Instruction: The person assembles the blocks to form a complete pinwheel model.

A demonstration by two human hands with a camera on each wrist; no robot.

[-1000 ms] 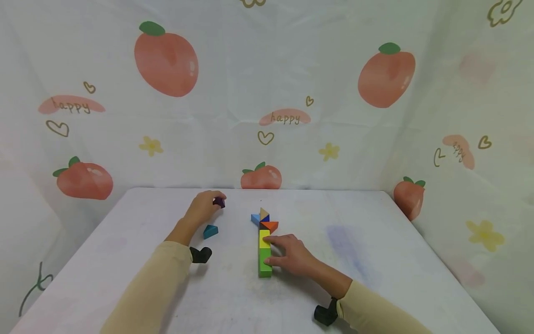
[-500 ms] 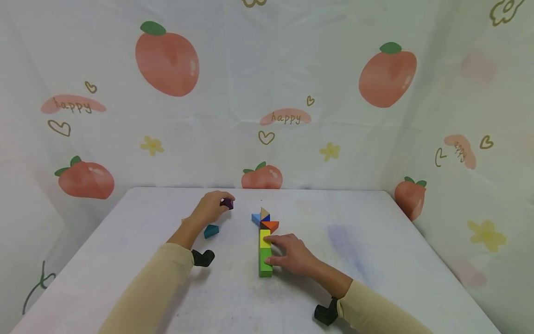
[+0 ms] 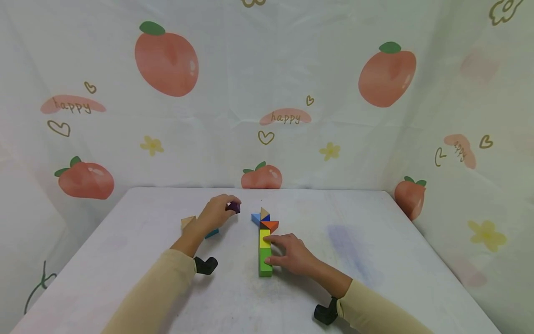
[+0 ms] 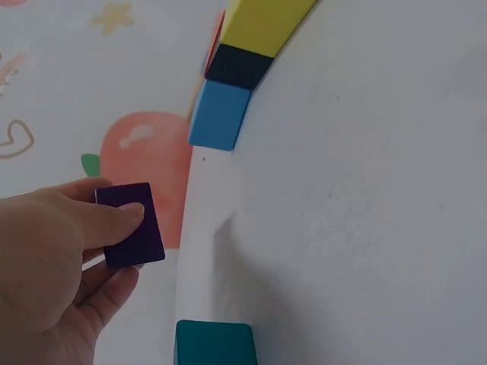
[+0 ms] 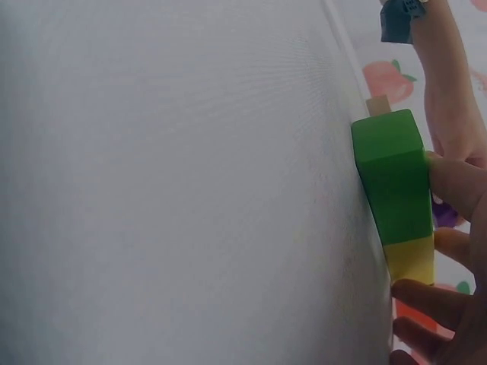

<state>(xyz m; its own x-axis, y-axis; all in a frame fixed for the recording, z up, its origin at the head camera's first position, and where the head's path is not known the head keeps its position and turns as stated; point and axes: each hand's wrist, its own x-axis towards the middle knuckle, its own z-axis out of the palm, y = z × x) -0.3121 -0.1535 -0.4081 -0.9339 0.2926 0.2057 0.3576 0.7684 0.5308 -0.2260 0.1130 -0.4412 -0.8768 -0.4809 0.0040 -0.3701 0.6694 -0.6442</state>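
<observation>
My left hand (image 3: 216, 212) pinches a small dark purple block (image 4: 143, 247) between thumb and fingers, raised over the far part of the table, left of the row of blocks. Thumb and index finger of my right hand (image 3: 294, 256) touch the row from its right side, the thumb at the green block (image 3: 265, 266) and the index finger at the yellow block (image 3: 264, 233). Beyond the yellow block, an orange triangular block (image 3: 272, 225), a light blue one (image 3: 255, 219), a dark blue one (image 3: 266, 218) and a tan one (image 3: 263, 213) lie close together.
A teal block (image 3: 212, 234) and a tan triangular block (image 3: 187, 221) lie on the white table (image 3: 363, 297) at the left, partly hidden by my left hand and wrist. A patterned cloth (image 3: 225, 83) hangs behind the table's far edge.
My left hand has moved right, towards the row, carrying the purple block. The tan block at the left has come into view behind the wrist. The right hand keeps its place.
</observation>
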